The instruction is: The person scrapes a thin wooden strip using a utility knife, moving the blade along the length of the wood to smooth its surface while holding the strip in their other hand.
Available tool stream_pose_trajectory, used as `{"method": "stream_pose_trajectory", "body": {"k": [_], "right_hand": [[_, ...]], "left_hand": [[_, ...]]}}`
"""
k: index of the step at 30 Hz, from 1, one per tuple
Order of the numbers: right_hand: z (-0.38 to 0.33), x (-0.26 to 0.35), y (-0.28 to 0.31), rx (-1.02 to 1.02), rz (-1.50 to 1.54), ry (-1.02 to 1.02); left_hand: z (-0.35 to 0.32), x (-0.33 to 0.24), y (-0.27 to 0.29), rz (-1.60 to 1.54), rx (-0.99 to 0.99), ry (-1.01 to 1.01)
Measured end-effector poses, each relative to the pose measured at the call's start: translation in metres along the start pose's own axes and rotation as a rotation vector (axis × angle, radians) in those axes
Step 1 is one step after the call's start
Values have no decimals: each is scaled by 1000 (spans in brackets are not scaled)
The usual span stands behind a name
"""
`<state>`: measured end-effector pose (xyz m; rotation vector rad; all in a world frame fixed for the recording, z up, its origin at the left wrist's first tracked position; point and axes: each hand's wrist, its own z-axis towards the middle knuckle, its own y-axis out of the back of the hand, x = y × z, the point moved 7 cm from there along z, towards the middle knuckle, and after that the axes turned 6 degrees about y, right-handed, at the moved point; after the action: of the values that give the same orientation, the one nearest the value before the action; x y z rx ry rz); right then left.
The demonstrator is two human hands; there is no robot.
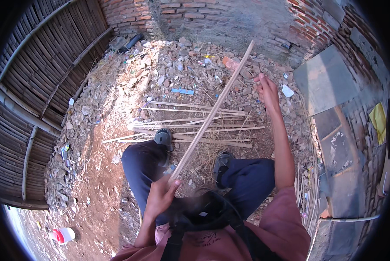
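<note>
A long, pale strip of split bamboo or wood (212, 113) slants up and away to the right in front of me. My left hand (161, 196) is wrapped round its near end, thumb along the strip. Off to the right of the strip's far part, my right hand (269, 92) is raised with its fingers curled closed, apart from the strip. A small dark bit shows below that hand, but what it holds is too small to make out. Several similar pale strips (221, 129) lie crosswise on the ground beyond and between my feet.
Rubble and litter (186, 61) cover the ground up to a brick wall (195, 15). A bamboo-slat wall (51, 56) stands at left. Flat boards (327, 78) lean at right. A red-and-white container (64, 235) lies at lower left; a blue scrap (182, 91) lies ahead.
</note>
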<state>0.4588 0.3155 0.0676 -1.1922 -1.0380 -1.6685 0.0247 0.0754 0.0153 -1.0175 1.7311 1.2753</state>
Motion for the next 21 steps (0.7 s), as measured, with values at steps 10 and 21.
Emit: {"method": "stream_pose_trajectory", "body": {"k": [10, 21], "right_hand": [[-46, -18, -67, 348, 202, -155], [-100, 27, -127, 618, 507, -137]], "left_hand": [[26, 14, 6, -199, -16, 52], [25, 10, -13, -278, 109, 118]]}}
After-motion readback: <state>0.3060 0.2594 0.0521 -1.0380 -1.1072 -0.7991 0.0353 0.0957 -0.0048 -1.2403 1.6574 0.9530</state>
